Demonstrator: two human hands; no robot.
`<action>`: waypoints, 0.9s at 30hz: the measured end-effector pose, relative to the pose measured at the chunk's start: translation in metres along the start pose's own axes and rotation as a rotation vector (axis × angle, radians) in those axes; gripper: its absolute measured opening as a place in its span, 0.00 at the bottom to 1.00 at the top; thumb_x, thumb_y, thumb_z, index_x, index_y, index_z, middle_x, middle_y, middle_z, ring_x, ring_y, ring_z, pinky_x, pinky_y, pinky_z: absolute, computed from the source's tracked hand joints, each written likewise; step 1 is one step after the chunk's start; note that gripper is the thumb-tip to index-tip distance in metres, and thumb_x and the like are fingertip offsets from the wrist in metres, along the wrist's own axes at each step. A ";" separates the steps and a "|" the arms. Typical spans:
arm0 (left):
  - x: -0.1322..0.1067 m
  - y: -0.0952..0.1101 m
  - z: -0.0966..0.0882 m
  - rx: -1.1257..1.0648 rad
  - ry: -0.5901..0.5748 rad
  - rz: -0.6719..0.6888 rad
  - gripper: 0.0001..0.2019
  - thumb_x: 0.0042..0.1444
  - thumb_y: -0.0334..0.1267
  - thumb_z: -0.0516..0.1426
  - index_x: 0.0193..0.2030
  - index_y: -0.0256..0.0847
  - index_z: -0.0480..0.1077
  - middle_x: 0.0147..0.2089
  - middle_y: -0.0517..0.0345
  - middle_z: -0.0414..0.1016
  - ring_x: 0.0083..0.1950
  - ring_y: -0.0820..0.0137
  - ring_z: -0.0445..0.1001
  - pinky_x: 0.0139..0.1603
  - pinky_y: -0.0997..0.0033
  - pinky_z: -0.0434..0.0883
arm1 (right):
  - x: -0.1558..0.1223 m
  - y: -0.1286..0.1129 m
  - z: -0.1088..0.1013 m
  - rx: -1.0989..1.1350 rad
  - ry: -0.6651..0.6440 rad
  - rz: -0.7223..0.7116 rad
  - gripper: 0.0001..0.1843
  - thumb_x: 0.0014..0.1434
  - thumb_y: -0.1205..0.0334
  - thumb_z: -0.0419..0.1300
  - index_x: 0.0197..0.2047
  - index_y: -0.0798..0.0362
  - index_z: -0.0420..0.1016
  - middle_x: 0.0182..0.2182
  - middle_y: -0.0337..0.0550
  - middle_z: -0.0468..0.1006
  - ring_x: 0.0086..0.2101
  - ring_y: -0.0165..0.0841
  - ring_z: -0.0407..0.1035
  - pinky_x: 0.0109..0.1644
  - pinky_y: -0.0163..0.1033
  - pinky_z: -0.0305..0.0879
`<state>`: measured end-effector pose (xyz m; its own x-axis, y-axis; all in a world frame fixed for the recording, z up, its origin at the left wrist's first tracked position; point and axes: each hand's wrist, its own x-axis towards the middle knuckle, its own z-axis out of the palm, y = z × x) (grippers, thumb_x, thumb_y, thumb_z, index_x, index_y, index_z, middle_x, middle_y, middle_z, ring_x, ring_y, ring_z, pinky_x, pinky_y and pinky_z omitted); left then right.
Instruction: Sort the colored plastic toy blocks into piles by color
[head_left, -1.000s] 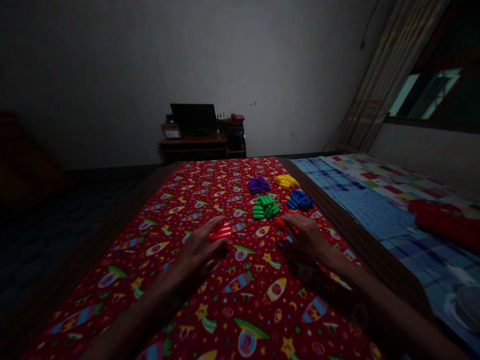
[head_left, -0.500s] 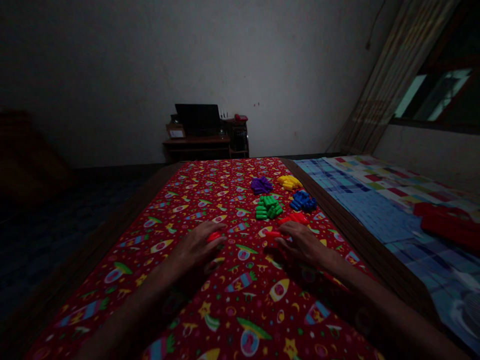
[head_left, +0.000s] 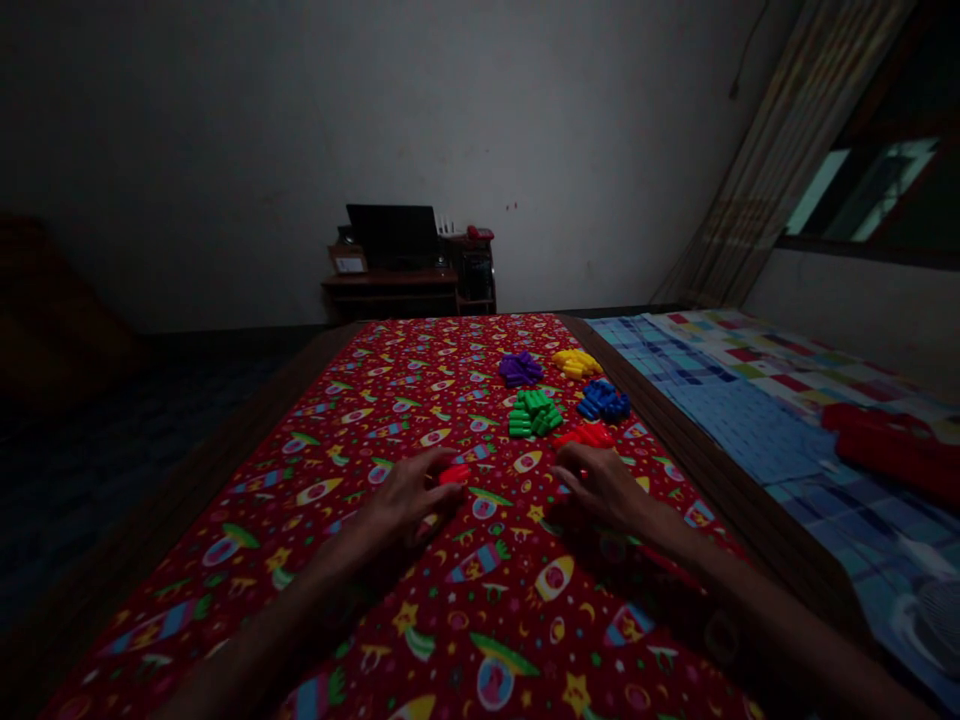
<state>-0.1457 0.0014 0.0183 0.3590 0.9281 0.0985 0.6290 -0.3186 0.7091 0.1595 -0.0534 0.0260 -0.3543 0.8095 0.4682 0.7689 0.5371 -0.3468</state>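
Observation:
My left hand (head_left: pixel 412 490) is closed, thumb and fingers pinching red plastic pieces (head_left: pixel 454 475) just above the patterned cloth. How many it holds is hard to make out. My right hand (head_left: pixel 604 485) is bent over the cloth, just in front of a red pile (head_left: pixel 586 436) of like pieces. Its thumb and forefinger are a little apart, and no piece shows between them; the other fingers are partly hidden. Beyond lie a green pile (head_left: pixel 534 414), a blue pile (head_left: pixel 604 401), a purple pile (head_left: pixel 520 369) and a yellow pile (head_left: pixel 577 363) of small tube-like pieces.
A red cloth (head_left: pixel 487 600) printed with rockets covers the long table, whose brown edges (head_left: pixel 675 435) show at both sides. To the right is a bed (head_left: pixel 705 405) with checked bedding and a red garment (head_left: pixel 892 450). A desk with a monitor (head_left: pixel 394 236) stands by the far wall.
My left hand has moved slightly right, with more red showing in its grip. The red piece that stuck out of my right hand no longer shows there.

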 end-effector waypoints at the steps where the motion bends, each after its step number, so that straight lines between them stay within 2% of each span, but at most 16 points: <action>1: -0.002 0.009 0.006 -0.120 -0.067 -0.027 0.25 0.49 0.49 0.61 0.53 0.42 0.70 0.43 0.53 0.80 0.42 0.61 0.79 0.42 0.63 0.75 | 0.003 -0.011 0.006 0.048 -0.006 -0.078 0.09 0.65 0.60 0.54 0.45 0.53 0.71 0.38 0.47 0.79 0.34 0.33 0.72 0.36 0.35 0.65; 3: -0.006 0.024 0.019 -0.352 -0.196 -0.056 0.31 0.47 0.48 0.62 0.59 0.41 0.64 0.40 0.54 0.80 0.40 0.62 0.79 0.40 0.63 0.75 | 0.008 -0.031 0.021 0.085 -0.028 -0.237 0.15 0.64 0.60 0.56 0.54 0.53 0.68 0.46 0.51 0.77 0.42 0.35 0.72 0.41 0.37 0.67; 4: -0.008 0.029 0.024 -0.430 -0.241 -0.059 0.34 0.47 0.48 0.62 0.60 0.41 0.62 0.39 0.54 0.80 0.39 0.63 0.79 0.39 0.63 0.75 | 0.010 -0.037 0.028 0.075 -0.050 -0.302 0.17 0.64 0.60 0.56 0.55 0.53 0.67 0.46 0.51 0.77 0.42 0.35 0.72 0.41 0.37 0.67; 7: -0.011 0.031 0.025 -0.474 -0.324 -0.027 0.33 0.49 0.50 0.61 0.61 0.41 0.62 0.41 0.53 0.80 0.39 0.63 0.79 0.39 0.64 0.75 | 0.015 -0.042 0.042 0.009 -0.097 -0.377 0.10 0.65 0.64 0.56 0.48 0.52 0.72 0.35 0.46 0.78 0.34 0.32 0.71 0.36 0.35 0.65; 10: -0.011 0.012 -0.004 -0.184 -0.310 0.077 0.26 0.52 0.52 0.59 0.57 0.47 0.69 0.50 0.51 0.78 0.48 0.59 0.77 0.47 0.63 0.73 | 0.016 -0.022 0.032 -0.059 -0.018 -0.281 0.07 0.65 0.66 0.54 0.42 0.53 0.74 0.34 0.46 0.78 0.33 0.33 0.71 0.37 0.36 0.65; 11: -0.010 0.002 -0.017 -0.035 -0.241 0.103 0.25 0.51 0.53 0.60 0.55 0.48 0.71 0.52 0.51 0.77 0.52 0.58 0.75 0.51 0.62 0.72 | 0.016 -0.011 0.024 -0.085 0.025 -0.231 0.08 0.65 0.67 0.53 0.41 0.53 0.74 0.35 0.48 0.78 0.35 0.34 0.71 0.38 0.37 0.66; 14: -0.011 -0.026 -0.054 0.270 -0.070 0.077 0.21 0.48 0.54 0.60 0.46 0.47 0.75 0.50 0.49 0.78 0.52 0.55 0.75 0.53 0.62 0.70 | 0.010 0.026 0.002 -0.178 0.105 -0.089 0.11 0.64 0.69 0.52 0.42 0.53 0.75 0.40 0.51 0.78 0.39 0.38 0.71 0.42 0.42 0.67; 17: -0.015 -0.039 -0.070 0.415 -0.172 -0.042 0.20 0.43 0.51 0.61 0.43 0.46 0.75 0.43 0.52 0.79 0.46 0.56 0.77 0.47 0.63 0.71 | 0.003 0.054 -0.010 -0.223 0.087 -0.001 0.11 0.64 0.69 0.52 0.40 0.55 0.76 0.41 0.54 0.77 0.39 0.40 0.70 0.42 0.44 0.68; 19: -0.017 -0.037 -0.070 0.438 -0.254 -0.072 0.20 0.41 0.47 0.62 0.43 0.47 0.75 0.43 0.54 0.79 0.45 0.56 0.77 0.46 0.64 0.72 | 0.000 0.060 -0.010 -0.219 0.066 0.012 0.11 0.64 0.67 0.53 0.37 0.55 0.77 0.40 0.54 0.78 0.39 0.40 0.70 0.42 0.44 0.69; 21: -0.016 -0.030 -0.064 0.411 -0.257 -0.047 0.20 0.40 0.44 0.62 0.43 0.46 0.76 0.45 0.53 0.79 0.46 0.56 0.77 0.46 0.65 0.72 | 0.000 0.056 -0.009 -0.215 0.085 0.011 0.12 0.65 0.66 0.52 0.36 0.55 0.77 0.38 0.53 0.78 0.38 0.41 0.71 0.42 0.45 0.69; 24: -0.010 -0.016 -0.049 0.292 -0.177 0.009 0.19 0.44 0.46 0.60 0.44 0.46 0.76 0.45 0.53 0.80 0.46 0.58 0.77 0.45 0.66 0.72 | 0.004 0.034 -0.007 -0.160 0.146 -0.022 0.13 0.66 0.65 0.51 0.38 0.55 0.77 0.39 0.54 0.79 0.39 0.41 0.72 0.43 0.46 0.70; 27: -0.005 0.004 -0.024 0.062 -0.137 0.009 0.23 0.47 0.51 0.60 0.49 0.45 0.75 0.44 0.54 0.80 0.41 0.61 0.78 0.40 0.68 0.73 | 0.009 0.002 -0.001 -0.001 0.105 -0.111 0.12 0.66 0.64 0.52 0.49 0.54 0.75 0.42 0.51 0.79 0.41 0.38 0.73 0.44 0.43 0.70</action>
<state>-0.1612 0.0005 0.0369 0.4525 0.8918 0.0053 0.6655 -0.3416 0.6637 0.1583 -0.0449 0.0302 -0.3796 0.7162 0.5857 0.7286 0.6215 -0.2878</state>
